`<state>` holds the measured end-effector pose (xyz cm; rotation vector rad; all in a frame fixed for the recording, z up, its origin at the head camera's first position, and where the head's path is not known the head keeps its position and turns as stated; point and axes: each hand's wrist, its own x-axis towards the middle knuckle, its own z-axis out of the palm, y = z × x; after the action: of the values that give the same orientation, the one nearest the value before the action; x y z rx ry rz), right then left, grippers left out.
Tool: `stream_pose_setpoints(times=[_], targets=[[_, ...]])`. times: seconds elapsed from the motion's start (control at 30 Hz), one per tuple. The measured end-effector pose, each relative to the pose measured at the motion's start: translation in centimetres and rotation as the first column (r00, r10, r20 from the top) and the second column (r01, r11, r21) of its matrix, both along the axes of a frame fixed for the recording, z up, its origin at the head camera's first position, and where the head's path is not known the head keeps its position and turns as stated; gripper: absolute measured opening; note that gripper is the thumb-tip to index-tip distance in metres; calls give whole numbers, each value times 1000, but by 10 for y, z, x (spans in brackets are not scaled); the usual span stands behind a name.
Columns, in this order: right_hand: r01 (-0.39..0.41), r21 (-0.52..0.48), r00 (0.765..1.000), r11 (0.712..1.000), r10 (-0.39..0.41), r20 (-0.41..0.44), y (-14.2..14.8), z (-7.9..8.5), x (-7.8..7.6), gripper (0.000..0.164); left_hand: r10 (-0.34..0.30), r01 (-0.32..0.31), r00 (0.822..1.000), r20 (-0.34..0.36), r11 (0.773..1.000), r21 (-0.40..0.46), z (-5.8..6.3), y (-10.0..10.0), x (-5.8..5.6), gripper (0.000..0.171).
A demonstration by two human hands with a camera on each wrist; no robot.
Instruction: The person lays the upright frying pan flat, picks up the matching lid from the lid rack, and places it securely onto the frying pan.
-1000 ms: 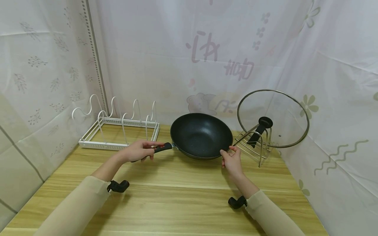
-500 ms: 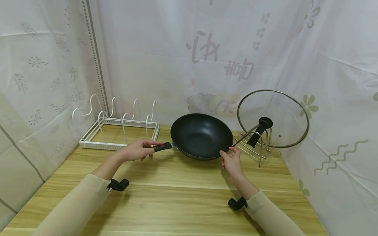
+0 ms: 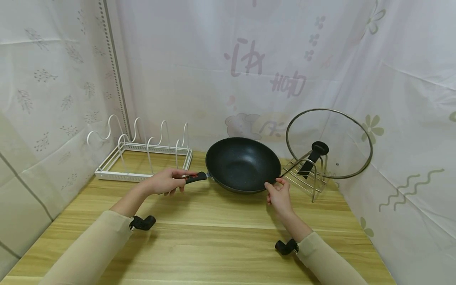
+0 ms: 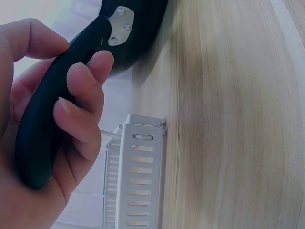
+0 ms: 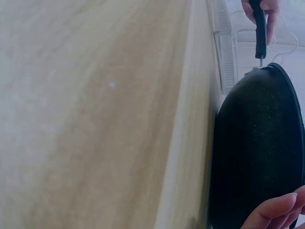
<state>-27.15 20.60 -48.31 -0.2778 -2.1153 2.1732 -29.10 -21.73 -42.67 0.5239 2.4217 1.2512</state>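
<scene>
Pan prob. heavy-ish, stiff; handle wrapped by L grip, rim pinched by R grip; both holds rec'd.

Only slight shifts show in the head view. Near the centre of the frame, the rim of the black wok sits a trifle lower than a second ago. Right of centre, the right hand at that rim has slipped slightly down the frame, its thumb tip a touch further left, and the black wrist mount below it is a little lower too. Left of centre, less of the handle's rear end shows beneath the left hand, whose beige sleeve, lower left, has risen slightly.
</scene>
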Motion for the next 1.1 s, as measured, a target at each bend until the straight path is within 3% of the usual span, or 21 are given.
stream_pose_setpoints(times=[0.3, 0.43, 0.63, 0.73, 1.1], targets=[[49, 106, 999, 993, -47, -13, 9, 11, 6, 47, 0, 0, 1000, 3, 1000, 2, 0, 0, 1, 60], [115, 198, 991, 973, -98, -93, 21, 22, 5, 38, 5, -5, 1000, 10, 1000, 6, 0, 0, 1, 60], [179, 206, 957, 962, -122, -262, 55, 49, -5, 30, -5, 4, 1000, 16, 1000, 18, 0, 0, 1, 59], [207, 226, 943, 952, -132, -307, 73, 62, -10, 29, -4, 4, 1000, 20, 1000, 21, 0, 0, 1, 59], [325, 296, 929, 898, -246, -275, 128, 89, -29, 18, -14, 14, 1000, 6, 1000, 16, 1, -2, 0, 58]])
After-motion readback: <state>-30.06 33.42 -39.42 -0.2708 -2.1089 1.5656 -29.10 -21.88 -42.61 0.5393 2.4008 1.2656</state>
